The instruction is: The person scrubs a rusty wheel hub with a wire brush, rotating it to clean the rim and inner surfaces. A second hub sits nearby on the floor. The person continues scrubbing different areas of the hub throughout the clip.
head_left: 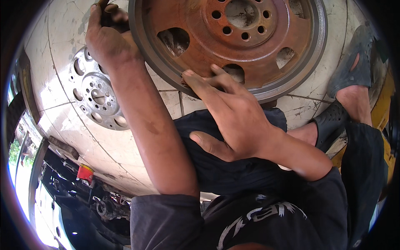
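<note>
Right hand (233,121) is spread flat, fingertips resting on the near rim of the rusty wheel disc (233,37), not gripping anything. Left hand (109,37) is curled around something dark at the disc's left edge; can't tell what. The disc lies on the cracked tile floor (62,121), just past both hands. A smaller grey disc (96,96) sits on the floor left of the left forearm.
</note>
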The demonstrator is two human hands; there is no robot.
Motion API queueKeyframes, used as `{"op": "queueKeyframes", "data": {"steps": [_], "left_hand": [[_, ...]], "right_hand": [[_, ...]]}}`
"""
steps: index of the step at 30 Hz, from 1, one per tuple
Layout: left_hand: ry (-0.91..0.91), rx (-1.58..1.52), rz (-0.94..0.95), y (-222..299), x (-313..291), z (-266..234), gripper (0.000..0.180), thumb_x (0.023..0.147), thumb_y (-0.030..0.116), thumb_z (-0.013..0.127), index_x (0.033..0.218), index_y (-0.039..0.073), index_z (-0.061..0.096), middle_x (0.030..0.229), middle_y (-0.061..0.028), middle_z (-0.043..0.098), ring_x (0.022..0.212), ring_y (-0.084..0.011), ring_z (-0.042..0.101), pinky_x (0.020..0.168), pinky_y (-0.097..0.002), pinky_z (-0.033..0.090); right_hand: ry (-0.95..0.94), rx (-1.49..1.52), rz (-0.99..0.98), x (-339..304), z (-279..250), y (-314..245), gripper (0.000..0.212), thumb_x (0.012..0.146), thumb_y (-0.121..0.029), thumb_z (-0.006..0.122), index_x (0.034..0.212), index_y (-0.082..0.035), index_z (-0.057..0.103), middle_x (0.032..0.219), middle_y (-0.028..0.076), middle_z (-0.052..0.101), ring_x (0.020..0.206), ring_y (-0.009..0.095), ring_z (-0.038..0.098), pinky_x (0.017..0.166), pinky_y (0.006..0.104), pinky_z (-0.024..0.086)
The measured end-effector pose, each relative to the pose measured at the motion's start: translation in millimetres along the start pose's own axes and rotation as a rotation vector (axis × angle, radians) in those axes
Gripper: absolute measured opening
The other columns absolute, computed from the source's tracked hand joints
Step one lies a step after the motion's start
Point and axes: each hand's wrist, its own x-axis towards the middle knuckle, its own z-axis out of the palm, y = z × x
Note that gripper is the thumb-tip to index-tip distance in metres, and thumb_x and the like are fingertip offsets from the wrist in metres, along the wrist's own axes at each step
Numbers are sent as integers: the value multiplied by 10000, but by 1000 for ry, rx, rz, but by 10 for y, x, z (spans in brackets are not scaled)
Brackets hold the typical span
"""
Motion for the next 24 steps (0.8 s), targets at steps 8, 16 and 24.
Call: {"op": "queueKeyframes", "data": {"steps": [8,16,24], "left_hand": [[1,-12,-31,-37,17,85,314,1089,188,539,1187,-78,673,842,-54,545,790,-168,480,729,-327,471],[82,-46,25,-34,-206,355,253,1076,217,605,1155,-11,682,779,3,577,657,-106,493,592,-243,421],[151,-69,-7,-1,-185,403,207,1046,201,647,1099,10,705,742,26,585,603,-82,479,547,-217,381]], "right_hand": [[151,-17,-10,309,198,-24,843,952,-490,631,1443,177,470,1387,344,613,1266,495,594,1174,554,427],[24,-209,153,-28,-167,-86,607,875,-212,802,1415,-2,622,1206,201,741,1086,393,717,1007,471,558],[145,-146,289,87,-161,-99,350,854,-54,818,1200,-49,765,1022,151,772,932,340,753,806,404,596]]}}
